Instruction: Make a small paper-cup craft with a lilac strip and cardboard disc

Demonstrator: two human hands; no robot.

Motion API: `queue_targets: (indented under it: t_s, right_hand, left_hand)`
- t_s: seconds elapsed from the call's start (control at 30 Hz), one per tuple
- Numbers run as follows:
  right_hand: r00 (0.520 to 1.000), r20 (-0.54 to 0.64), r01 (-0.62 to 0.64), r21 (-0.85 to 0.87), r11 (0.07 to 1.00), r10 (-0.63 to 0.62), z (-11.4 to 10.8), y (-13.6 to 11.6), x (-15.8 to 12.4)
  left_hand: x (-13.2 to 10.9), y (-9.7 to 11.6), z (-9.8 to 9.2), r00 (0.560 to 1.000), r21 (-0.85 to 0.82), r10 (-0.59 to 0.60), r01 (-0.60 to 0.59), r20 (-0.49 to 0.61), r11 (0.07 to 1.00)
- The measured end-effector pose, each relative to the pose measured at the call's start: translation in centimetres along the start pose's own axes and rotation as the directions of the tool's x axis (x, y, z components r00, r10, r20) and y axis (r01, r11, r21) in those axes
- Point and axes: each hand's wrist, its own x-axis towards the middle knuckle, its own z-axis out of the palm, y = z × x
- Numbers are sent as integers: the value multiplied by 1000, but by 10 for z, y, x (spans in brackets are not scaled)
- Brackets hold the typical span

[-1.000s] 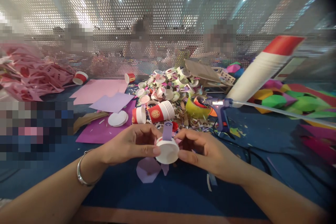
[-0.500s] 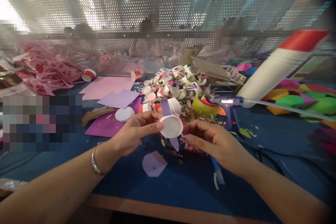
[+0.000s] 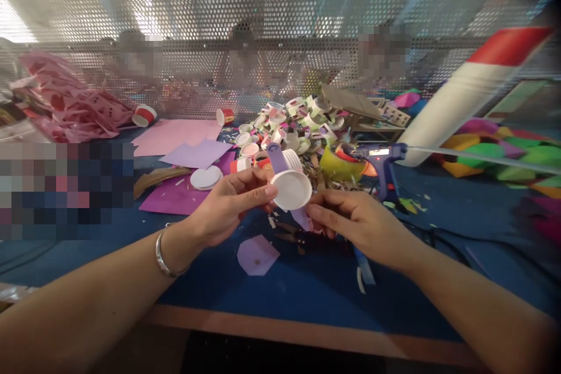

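My left hand [image 3: 232, 204] is closed, thumb and fingers gripping the edge of a small white paper cup [image 3: 292, 191], whose round face points toward me. Behind the cup runs a purple paper strip [image 3: 277, 159], with one end rising above it and the other [image 3: 301, 219] hanging below. At the cup's lower right, my right hand [image 3: 350, 216] pinches the strip near its lower end; the fingertips partly cover the grip. A loose purple paper piece [image 3: 258, 255] lies on the table below the hands. Scissors [image 3: 289, 234] appear dimly among the scraps.
Cut cup rings and scraps [image 3: 284, 125] are heaped behind the hands. A blue glue gun [image 3: 385, 163] with a cable stands at right, near a leaning white tube [image 3: 460, 99]. Purple sheets [image 3: 170, 201], white discs [image 3: 205, 177] and pink paper pieces [image 3: 74, 102] lie left.
My right fingers have come in from beside the cup and closed on the strip's lower part. The cup has tilted and shifted slightly right; the whole view has moved a little.
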Motion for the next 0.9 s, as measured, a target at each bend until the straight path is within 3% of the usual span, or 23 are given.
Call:
queue_targets:
  t_s: [0.23,0.4,0.9]
  right_hand:
    - [999,46,9,-50,999,-6,4,0,-3]
    - [1000,17,0,-39,999,1,6,-1,-2]
    - [999,36,10,-42,999,-8,5,0,-1]
  left_hand:
    - [2,-2,1,1000,-9,14,-14,3,1000]
    - [3,-6,-1,1000,-62,0,1,15,998]
    - [4,-7,4,999,-46,-19,17,-51,999]
